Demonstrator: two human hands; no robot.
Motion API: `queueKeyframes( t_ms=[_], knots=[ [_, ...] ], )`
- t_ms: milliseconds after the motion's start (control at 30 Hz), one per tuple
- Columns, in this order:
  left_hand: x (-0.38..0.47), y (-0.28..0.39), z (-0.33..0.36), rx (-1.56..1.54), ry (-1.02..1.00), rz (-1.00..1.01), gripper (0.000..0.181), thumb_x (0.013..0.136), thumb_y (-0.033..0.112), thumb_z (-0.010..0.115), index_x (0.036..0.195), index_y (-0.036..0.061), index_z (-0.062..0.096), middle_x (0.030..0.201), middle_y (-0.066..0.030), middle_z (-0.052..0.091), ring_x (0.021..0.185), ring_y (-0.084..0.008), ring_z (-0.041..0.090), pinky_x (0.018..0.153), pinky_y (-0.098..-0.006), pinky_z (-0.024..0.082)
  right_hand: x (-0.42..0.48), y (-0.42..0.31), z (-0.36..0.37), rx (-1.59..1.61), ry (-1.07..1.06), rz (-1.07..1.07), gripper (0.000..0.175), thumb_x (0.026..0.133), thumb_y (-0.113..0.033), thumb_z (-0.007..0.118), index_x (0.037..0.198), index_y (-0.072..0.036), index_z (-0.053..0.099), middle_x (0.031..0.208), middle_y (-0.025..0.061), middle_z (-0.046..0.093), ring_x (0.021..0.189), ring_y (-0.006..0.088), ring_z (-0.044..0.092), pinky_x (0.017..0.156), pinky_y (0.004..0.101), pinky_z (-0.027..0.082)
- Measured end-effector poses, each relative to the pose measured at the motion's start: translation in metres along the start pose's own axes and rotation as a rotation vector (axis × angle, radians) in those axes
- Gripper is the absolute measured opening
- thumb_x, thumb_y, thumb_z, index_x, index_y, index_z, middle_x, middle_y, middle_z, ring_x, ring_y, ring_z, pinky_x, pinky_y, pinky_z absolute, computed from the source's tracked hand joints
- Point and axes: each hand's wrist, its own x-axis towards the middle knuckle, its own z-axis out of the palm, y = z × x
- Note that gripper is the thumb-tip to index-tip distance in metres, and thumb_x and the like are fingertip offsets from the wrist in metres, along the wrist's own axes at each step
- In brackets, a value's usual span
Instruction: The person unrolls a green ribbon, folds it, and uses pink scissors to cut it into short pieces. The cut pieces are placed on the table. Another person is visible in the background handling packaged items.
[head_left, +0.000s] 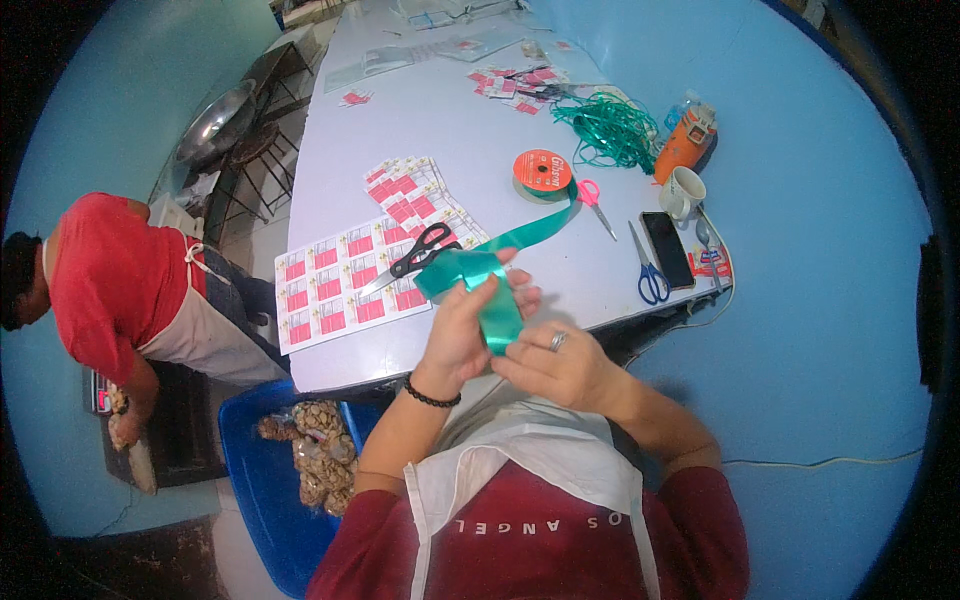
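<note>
A wide green satin ribbon lies folded across my left hand, its thumb pressing the layers. The fingers of my right hand, with a ring on one, pinch the ribbon's lower end. From my hands the ribbon runs over the table to its orange-faced spool. Just beyond my left hand, black-handled scissors rest on a sheet of pink-and-white labels. More label strips overlap that sheet. Pink-handled scissors lie beside the spool.
At the table's right are blue-handled scissors, a phone, a mug, an orange bottle and a heap of thin green ribbon. A blue bin holds bagged goods. A person works at the left.
</note>
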Motion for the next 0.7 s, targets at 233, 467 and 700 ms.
queueKeyframes(
  t_ms=[233,467,700],
  knots=[
    [0.021,0.018,-0.03,-0.152,0.07,0.073,0.046,0.103,0.025,0.053,0.144,0.0084,0.041,0.101,-0.0025,0.054,0.071,-0.0072,0.046,0.062,-0.0247,0.046,-0.014,-0.025,0.012,0.626,-0.119,0.164,0.027,0.077,-0.012,0.072,0.103,-0.006,0.066,0.096,0.0069,0.065,0.09,0.026,0.064,0.076,0.0373,0.053],
    [-0.003,-0.003,-0.022,0.336,0.081,-0.119,0.041,0.106,0.034,0.047,0.136,0.008,0.047,0.086,0.0022,0.052,0.059,-0.004,0.035,0.052,-0.019,0.03,0.003,0.011,-0.006,0.276,0.046,0.343,0.027,0.079,-0.009,0.073,0.105,-0.006,0.064,0.098,0.009,0.066,0.092,0.0289,0.064,0.077,0.0393,0.052],
    [-0.015,-0.006,-0.018,0.577,-0.219,-0.221,0.029,0.107,0.031,0.044,0.118,0.007,0.056,0.09,0.0007,0.059,0.063,-0.0047,0.04,0.053,-0.0202,0.034,0.01,0.026,-0.023,0.226,0.06,0.548,0.028,0.079,-0.007,0.073,0.105,-0.006,0.063,0.096,0.0105,0.067,0.087,0.0292,0.065,0.075,0.0395,0.052]
  ],
)
